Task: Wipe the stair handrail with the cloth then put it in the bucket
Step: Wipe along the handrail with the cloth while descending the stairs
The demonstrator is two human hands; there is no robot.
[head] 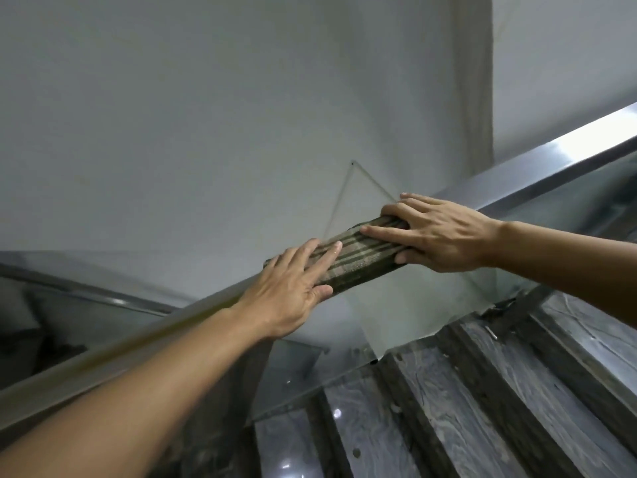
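Observation:
A shiny metal handrail (537, 167) runs diagonally from lower left up to the right edge. A dark striped cloth (358, 258) is wrapped over the rail at mid frame. My left hand (293, 288) presses on the cloth's lower end, fingers on top and thumb under the near side. My right hand (437, 232) clasps the cloth's upper end, fingers spread across it and thumb below. No bucket is in sight.
A glass panel (396, 305) hangs under the rail. Grey marble stair steps (482, 391) with dark edges descend at lower right. A white wall (206, 115) fills the background. A second rail (103, 298) crosses at the left.

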